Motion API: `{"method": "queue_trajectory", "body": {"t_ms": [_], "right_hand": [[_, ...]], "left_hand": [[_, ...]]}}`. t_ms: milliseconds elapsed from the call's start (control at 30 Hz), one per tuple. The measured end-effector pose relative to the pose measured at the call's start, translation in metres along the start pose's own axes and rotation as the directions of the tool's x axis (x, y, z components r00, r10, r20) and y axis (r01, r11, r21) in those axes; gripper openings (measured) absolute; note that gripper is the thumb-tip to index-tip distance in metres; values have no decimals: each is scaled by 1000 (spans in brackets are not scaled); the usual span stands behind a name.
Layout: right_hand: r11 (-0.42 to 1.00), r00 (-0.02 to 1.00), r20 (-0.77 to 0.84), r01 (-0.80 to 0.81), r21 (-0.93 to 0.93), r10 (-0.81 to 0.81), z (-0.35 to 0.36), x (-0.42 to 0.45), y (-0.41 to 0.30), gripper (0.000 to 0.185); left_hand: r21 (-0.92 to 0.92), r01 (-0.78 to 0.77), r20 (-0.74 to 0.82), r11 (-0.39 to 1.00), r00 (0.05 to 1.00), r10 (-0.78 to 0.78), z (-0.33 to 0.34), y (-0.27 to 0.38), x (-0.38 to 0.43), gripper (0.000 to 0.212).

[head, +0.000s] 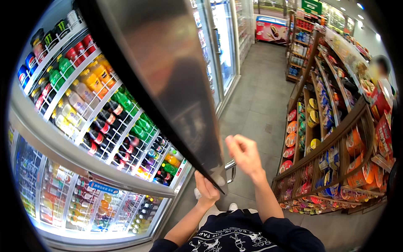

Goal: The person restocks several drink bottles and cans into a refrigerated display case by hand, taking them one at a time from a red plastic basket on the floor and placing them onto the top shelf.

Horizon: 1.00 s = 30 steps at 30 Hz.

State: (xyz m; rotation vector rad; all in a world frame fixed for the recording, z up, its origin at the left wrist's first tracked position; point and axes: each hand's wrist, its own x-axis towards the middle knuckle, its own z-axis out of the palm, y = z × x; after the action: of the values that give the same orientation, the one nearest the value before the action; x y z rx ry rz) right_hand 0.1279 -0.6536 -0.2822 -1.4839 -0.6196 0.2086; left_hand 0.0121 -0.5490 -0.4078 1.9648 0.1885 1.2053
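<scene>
A refrigerator door (176,94) with a black gasket edge stands swung out before me. At its lower edge is my left hand (206,192), its fingers against the inner side; how firmly they grip does not show. Right of the door, near its metal handle (232,172), my right hand (244,152) is raised with curled fingers and appears to hold nothing. Left of the door, the cooler's white wire shelves (67,108) bear cola bottles (104,126), green soda bottles (56,77), orange drink bottles (93,80) and several cans (83,47).
A glass-fronted cooler (85,201) with more bottles stands at lower left. On the right, a wooden rack (321,157) holds instant noodle cups and bowls. Beyond the grey tiled aisle (255,91) are a chest freezer (272,30) and a drinks shelf (299,47). A person (385,83) is at far right.
</scene>
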Motion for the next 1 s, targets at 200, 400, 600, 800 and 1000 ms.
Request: {"method": "queue_trajectory", "body": {"t_ms": [200,400,600,800,1000], "right_hand": [[979,904,413,-171,108,113,73,-17,0,40],[937,851,514,-260,233,108,138,-40,23,30],[825,820,571,-349,444,39,207,-57,29,11],[828,699,712,-364,427,-60,264,-43,40,11],[787,702,696,-342,513,-148,335,-34,44,13]], "left_hand": [[86,75,-95,993,993,-67,-52,-37,-33,25],[-185,246,-390,952,871,-300,-84,-29,1,32],[-17,288,-530,957,809,-253,-144,-90,-27,24],[310,504,-488,806,812,-320,-194,-107,-30,28],[161,613,-700,774,624,-348,-211,-134,-39,24]]}}
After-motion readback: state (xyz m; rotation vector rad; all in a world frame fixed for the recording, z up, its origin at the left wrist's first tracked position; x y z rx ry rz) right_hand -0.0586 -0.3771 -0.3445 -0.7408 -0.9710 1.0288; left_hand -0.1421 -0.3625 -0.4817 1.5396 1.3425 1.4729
